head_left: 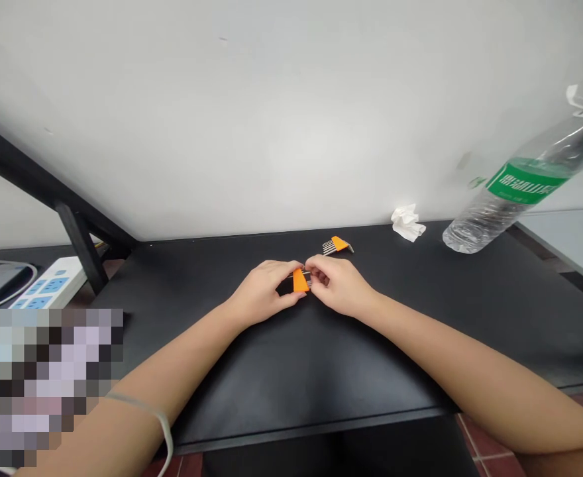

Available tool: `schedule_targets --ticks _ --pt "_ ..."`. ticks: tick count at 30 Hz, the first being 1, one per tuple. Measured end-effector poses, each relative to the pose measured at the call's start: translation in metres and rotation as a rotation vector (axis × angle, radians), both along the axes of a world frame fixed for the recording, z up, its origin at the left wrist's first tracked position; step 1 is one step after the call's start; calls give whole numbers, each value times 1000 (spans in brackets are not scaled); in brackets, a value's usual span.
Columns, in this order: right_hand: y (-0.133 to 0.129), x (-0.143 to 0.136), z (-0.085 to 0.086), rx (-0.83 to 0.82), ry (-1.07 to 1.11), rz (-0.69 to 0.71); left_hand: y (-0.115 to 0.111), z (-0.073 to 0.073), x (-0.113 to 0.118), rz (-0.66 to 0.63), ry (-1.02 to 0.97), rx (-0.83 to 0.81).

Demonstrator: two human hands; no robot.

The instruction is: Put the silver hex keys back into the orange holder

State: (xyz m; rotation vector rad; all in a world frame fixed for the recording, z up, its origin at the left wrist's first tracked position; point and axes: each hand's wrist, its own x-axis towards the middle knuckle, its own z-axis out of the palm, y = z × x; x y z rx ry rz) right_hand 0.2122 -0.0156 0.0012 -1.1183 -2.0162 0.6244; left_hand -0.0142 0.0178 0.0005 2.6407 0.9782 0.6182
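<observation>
Over the middle of the black table (316,371), my left hand (262,291) is closed on an orange hex key holder (300,281), with its thumb below and fingers above. Thin metal keys stick out of the holder on both sides. My right hand (345,286) is pinched at the holder's right side, its fingertips on a slim hex key; they partly hide it. Just behind the right hand lies a second orange holder (340,243), with several straight silver key ends at its left and a bent end at its right.
A crumpled white tissue (407,222) lies near the wall. To its right, a large clear bottle (513,185) with a green label stands at the back. A white power strip (50,285) is beyond the black frame bar (80,242) on the left. A pale cable (159,417) crosses my left forearm.
</observation>
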Motion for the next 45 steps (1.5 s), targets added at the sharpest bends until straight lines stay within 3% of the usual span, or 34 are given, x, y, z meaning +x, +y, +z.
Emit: schedule_targets --ticks 6,12,17,22,25,30,37,45 --pt "7 9 2 -5 -17 -48 1 -1 -2 57 8 12" --pt "22 35 -3 -89 -188 -202 7 -3 -6 123 58 -4" --pt "26 42 -4 -128 -388 -107 8 -1 -6 131 62 -31" --pt "17 33 -3 -80 -406 15 8 -1 -6 144 72 -51" --pt "14 32 -1 -80 -383 45 9 -2 -7 134 60 -50" --pt "15 34 3 -29 -294 -21 4 0 -5 86 25 -43" --pt "2 13 7 34 -34 118 -6 3 2 -4 -12 -7" --pt "-1 -2 -1 51 55 15 -7 4 5 -17 -19 -12"
